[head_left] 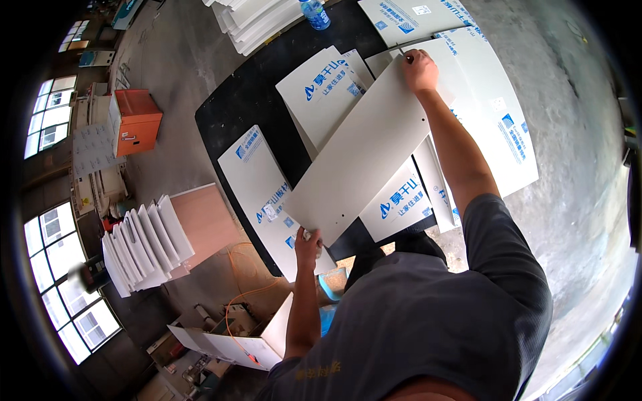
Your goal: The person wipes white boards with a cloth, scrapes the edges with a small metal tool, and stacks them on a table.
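A long white panel [364, 144] with a few small holes lies slantwise over other boards on the black table [231, 93]. My left hand [309, 250] is closed on its near left corner, thumb uppermost. At the far end of the panel, my right hand [421, 71] is closed around a thin dark stick-like tool [401, 50], whose kind I cannot make out. Beneath and beside the panel lie white boards with blue print: a narrow board [251, 170] at the left, a board [317, 87] farther back, a small board [398, 204] near me and a large board [501, 87] at the right.
A blue-labelled bottle [314, 15] stands at the table's far edge, beside stacked white panels [251, 27]. Left of the table are an orange cabinet [136, 120] and a row of upright white panels [147, 240]. An orange cable [251, 292] runs over an open white box [227, 344].
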The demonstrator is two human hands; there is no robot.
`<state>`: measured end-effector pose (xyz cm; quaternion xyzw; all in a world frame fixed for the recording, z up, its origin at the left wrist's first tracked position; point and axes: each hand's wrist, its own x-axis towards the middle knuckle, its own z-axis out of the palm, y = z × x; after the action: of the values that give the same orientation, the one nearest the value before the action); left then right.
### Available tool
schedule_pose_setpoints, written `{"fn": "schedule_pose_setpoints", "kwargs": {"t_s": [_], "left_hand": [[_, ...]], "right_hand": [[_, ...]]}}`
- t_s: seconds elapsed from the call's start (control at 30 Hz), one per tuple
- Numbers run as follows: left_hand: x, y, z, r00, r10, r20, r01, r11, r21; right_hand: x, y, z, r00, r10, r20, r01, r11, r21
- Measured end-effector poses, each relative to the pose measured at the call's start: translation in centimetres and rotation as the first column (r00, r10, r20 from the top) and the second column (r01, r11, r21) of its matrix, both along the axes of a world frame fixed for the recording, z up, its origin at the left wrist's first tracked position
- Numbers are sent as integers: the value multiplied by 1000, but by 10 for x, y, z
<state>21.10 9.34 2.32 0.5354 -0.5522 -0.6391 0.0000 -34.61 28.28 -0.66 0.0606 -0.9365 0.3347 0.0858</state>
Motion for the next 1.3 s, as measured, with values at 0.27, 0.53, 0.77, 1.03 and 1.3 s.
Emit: {"fn": "schedule_pose_setpoints", "kwargs": {"t_s": [0.27, 0.53, 0.77, 1.03, 1.3], "left_hand": [[-3, 1, 1, 998, 62, 20, -63, 997, 54], [-6, 4, 5, 996, 42, 78, -46, 998, 45], [-3, 2, 3, 997, 30, 69, -33, 998, 52], [1, 3, -1, 996, 39, 77, -41, 999, 21], [-3, 5, 2, 994, 38, 101, -40, 999, 16]], "right_hand": [[-5, -5, -9, 997, 43, -57, -41, 999, 26], [-3, -10, -10, 991, 64, -120, -62, 998, 20], [95, -52, -2, 930, 343, -133, -359, 926, -116], [148, -66, 3, 711, 701, -58, -704, 709, -46], [-13, -8, 10, 965, 232, -125, -245, 964, -104]]}}
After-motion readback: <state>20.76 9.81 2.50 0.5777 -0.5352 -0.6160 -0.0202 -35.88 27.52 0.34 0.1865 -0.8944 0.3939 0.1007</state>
